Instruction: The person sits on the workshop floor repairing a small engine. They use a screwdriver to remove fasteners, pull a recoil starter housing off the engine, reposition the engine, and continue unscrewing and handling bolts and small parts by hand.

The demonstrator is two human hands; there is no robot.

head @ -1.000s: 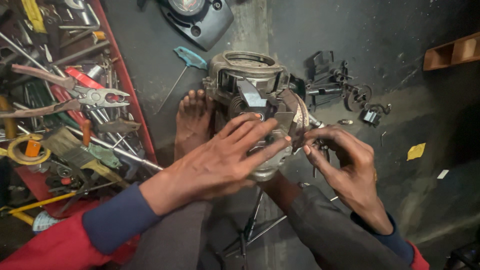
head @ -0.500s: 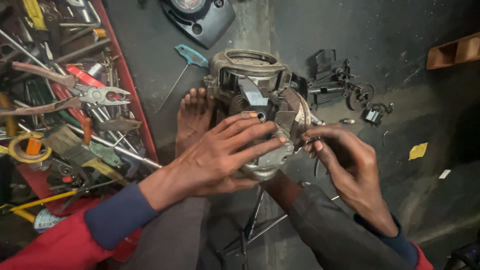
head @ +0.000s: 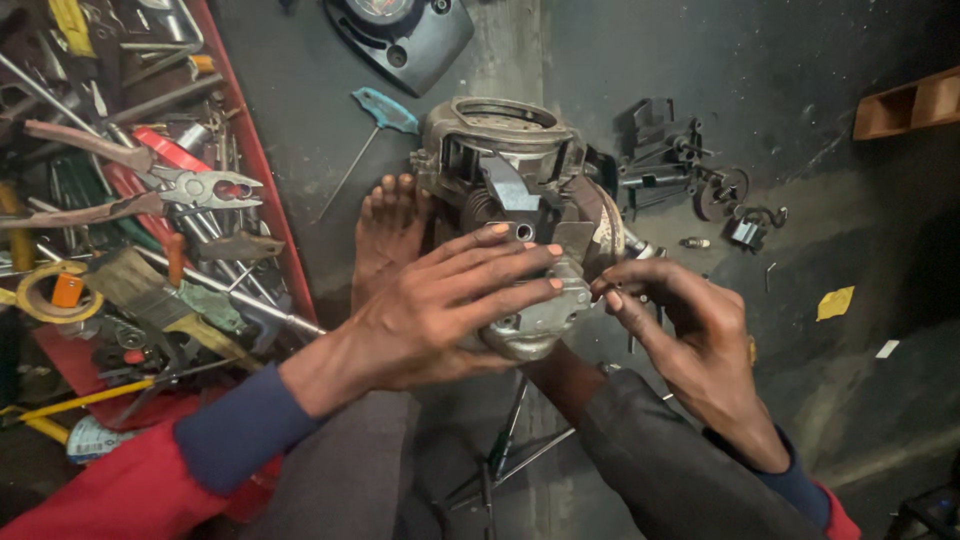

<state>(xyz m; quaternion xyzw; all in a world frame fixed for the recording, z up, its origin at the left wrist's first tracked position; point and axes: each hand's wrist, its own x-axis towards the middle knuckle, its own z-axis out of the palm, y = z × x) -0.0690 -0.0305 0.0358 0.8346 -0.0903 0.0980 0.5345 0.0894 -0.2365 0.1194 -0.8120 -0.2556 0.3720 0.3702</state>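
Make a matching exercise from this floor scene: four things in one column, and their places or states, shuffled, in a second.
Things:
1. left hand
2. right hand
3. T-handle key
4. pliers

Places or states:
A. lying in the red tool tray
B. spread flat over the metal engine part
C. on the dark floor, teal grip, beside the tray
D. fingertips pinched at the part's right edge

Pairs: 1-B, 2-D, 3-C, 4-A

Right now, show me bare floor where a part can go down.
Bare floor lies right of the loose black parts. Another patch sits between the red tray and the engine casing, beside the T-handle key. The tray is crowded.
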